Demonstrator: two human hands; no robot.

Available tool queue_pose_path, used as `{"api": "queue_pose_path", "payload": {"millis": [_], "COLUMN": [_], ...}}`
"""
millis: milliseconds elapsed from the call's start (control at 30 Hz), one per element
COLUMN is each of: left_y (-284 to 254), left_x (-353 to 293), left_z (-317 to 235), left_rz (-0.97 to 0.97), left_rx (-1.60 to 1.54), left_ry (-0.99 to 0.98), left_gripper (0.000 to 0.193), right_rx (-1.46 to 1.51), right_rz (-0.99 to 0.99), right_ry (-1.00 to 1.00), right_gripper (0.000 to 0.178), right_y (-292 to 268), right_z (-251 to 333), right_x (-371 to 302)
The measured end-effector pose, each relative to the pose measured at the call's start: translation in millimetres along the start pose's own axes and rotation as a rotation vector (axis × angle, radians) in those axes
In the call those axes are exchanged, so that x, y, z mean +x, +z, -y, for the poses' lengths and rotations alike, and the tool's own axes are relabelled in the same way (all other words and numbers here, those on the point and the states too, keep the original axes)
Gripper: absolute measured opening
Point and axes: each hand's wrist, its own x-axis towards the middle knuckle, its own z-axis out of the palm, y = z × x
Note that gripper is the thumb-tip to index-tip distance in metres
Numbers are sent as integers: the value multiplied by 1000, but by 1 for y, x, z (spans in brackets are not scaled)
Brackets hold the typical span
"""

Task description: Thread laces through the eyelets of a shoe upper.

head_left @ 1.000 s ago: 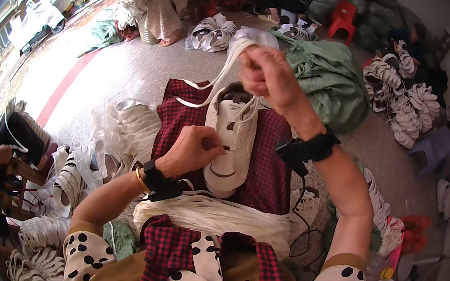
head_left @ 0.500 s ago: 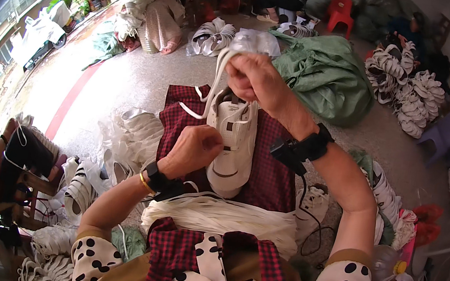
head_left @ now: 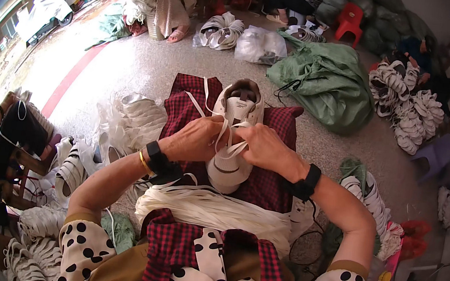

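A white shoe upper (head_left: 226, 174) rests on the dark red checked cloth (head_left: 198, 87) over my lap, its toe toward me and its heel opening away. My left hand (head_left: 195, 138) is closed on a white shoelace (head_left: 206, 115) at the left of the lacing. At the right edge, my right hand (head_left: 264, 145) pinches the lace too, and a loop of it hangs between both hands. The fingertips meet over the middle of the shoe and partly hide the eyelets. A loose lace end trails over the cloth to the far left.
A bundle of white laces (head_left: 214, 214) lies across my lap near my waist. Stacked white shoe uppers in plastic (head_left: 131, 126) stand to the left, with more uppers (head_left: 364, 202) on the right. A green sack (head_left: 326, 86) lies ahead. Other people sit at the back and left.
My right hand has come down from above the shoe's heel, where it held the lace raised, to the lacing beside my left hand. The heel opening now shows.
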Motion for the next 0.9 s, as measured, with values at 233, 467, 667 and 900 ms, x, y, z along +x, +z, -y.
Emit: {"api": "queue_pose_path", "payload": {"millis": [233,467,667,900], "left_y": [7,-6,-13,-12], "left_x": [7,4,-8,-18], "left_z": [6,8,0,-22], "left_rz": [-28,54,-16,72], "left_rx": [-179,-212,-334,-190], "left_ry": [130,86,-160,-261], "left_gripper": [13,10,8,21], "right_rx": [448,362,594,1043], "right_rz": [215,102,-103,-145], "right_ry": [-39,69,69,-7], "right_gripper": [27,22,19,25], "right_y": [-9,0,-29,-111], "right_z": [-32,-13,-37,-3], "right_x": [16,14,14,47]}}
